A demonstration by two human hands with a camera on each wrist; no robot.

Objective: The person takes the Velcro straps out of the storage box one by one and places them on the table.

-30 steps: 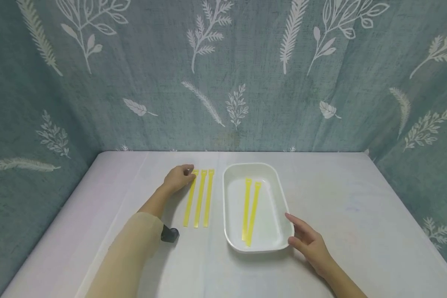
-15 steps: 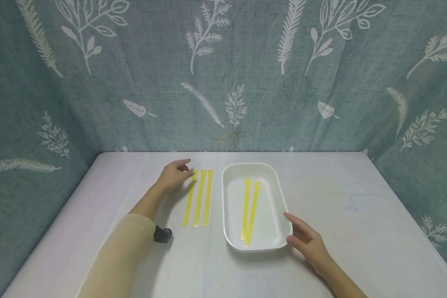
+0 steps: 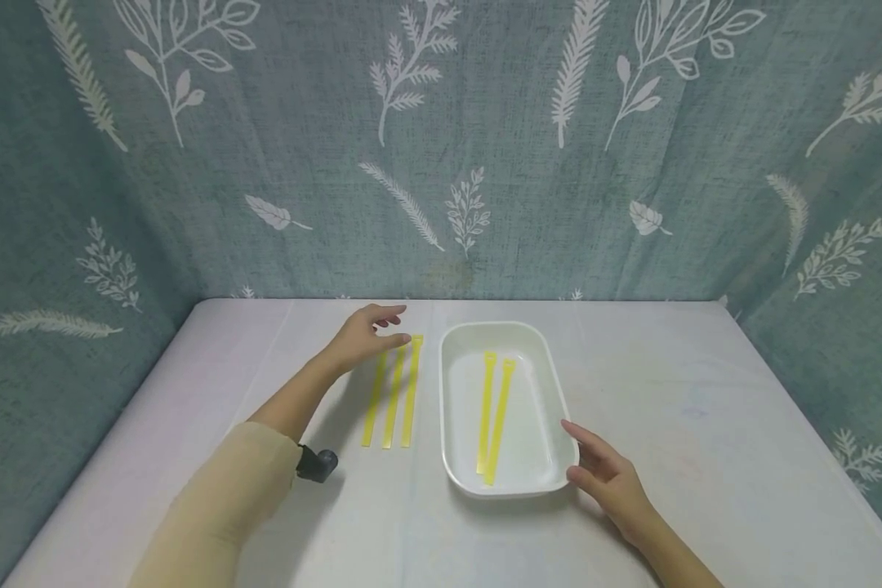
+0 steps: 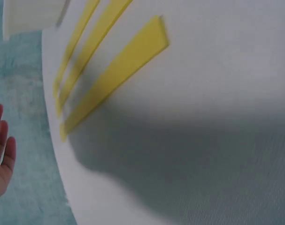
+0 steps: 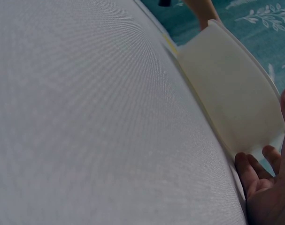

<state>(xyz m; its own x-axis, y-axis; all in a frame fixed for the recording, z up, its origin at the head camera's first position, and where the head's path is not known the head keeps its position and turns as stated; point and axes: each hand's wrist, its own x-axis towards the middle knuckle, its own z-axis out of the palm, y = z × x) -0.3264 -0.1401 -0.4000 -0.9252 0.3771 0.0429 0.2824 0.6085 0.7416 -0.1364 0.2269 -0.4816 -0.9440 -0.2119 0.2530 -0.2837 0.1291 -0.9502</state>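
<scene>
In the head view, my left hand (image 3: 365,336) hangs over the top ends of three flat yellow straps lying side by side on the table. Its fingers are spread apart from the thumb and hold nothing. Nearest the tray is the right strap (image 3: 412,392); beside it lie the middle strap (image 3: 393,408) and the left strap (image 3: 373,408), whose top ends the hand covers. My right hand (image 3: 608,482) touches the lower right corner of a white tray (image 3: 448,425) with relaxed fingers and thumb. Two more yellow straps (image 3: 498,425) with slotted heads lie in the tray.
A white cloth covers the table (image 3: 647,367). Behind and at both sides hangs a green leaf-patterned curtain (image 3: 309,163). A dark wrist camera (image 3: 318,464) sits on the left forearm.
My left hand first drew back a little from the left strap's head, then moved right over the middle strap's head, its fingers spreading. The right hand and the tray stay in place.
</scene>
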